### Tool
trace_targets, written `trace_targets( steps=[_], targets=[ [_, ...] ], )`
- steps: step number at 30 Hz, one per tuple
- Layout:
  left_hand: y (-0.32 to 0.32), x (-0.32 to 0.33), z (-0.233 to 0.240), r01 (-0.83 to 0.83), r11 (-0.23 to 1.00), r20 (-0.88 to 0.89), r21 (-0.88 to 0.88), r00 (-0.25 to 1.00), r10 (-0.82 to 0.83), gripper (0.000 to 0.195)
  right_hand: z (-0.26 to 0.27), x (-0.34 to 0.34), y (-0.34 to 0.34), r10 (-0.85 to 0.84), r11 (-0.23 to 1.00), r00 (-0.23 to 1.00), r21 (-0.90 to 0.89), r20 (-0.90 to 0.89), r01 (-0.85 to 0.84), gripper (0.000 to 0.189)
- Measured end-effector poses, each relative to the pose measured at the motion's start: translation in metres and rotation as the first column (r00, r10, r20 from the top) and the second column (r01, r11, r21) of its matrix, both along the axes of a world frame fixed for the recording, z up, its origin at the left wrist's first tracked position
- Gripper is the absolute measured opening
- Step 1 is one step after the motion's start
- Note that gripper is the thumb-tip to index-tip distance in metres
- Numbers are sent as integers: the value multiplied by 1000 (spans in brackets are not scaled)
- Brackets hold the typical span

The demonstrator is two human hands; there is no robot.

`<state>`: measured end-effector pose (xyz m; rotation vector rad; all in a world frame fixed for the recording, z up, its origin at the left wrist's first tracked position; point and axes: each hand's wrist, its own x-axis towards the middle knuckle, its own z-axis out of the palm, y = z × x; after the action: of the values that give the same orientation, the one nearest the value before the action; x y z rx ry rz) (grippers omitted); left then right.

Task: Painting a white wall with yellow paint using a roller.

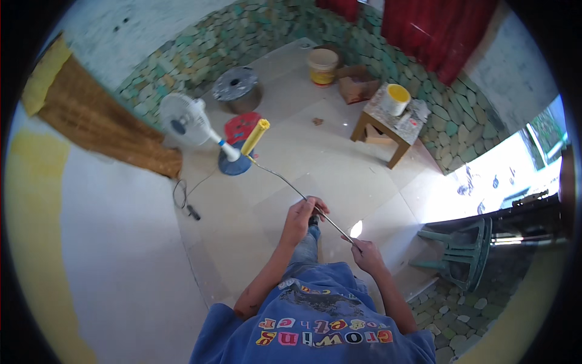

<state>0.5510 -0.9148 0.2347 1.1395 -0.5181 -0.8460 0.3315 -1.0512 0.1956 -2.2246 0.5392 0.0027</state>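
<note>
A paint roller with a yellow-coated sleeve [255,138] points away to the upper left on a long thin metal rod [282,176]. Partway along that rod, my left hand [303,218] is closed around it. My right hand [366,255] grips the rod's near end, lower and to the right. The roller sleeve touches neither hand and appears in front of the base of a white standing fan [184,119]. Yellow paint covers part of the white wall [36,182] at the far left.
A small table [386,120] bears a white bucket with yellow paint inside [397,99]. Behind stand another bucket [323,67], a cardboard box [357,84] and a paint-spattered round drum [236,88]. A cable with a plug [193,213] lies at left; a green plastic chair [466,255] is at right.
</note>
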Motion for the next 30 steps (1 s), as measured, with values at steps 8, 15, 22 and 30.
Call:
trace_targets(
  steps=[8, 15, 22, 30],
  targets=[
    [-173, 108, -97, -223, 965, -799, -134, 601, 28, 83, 35, 81, -113, -413, 911, 905, 34, 107, 412, 33],
    [-396, 118, -83, 157, 915, -738, -371, 549, -393, 93, -13, 94, -241, -348, 911, 900, -319, -261, 259, 27],
    [-549, 99, -110, 292, 865, -765, -408, 408, -498, 90, -33, 90, -384, -484, 840, 857, -367, -176, 399, 24],
    [-648, 103, -125, 271, 947, -806, -174, 513, -295, 74, -38, 90, -524, -507, 848, 854, -243, -115, 471, 29]
  ],
)
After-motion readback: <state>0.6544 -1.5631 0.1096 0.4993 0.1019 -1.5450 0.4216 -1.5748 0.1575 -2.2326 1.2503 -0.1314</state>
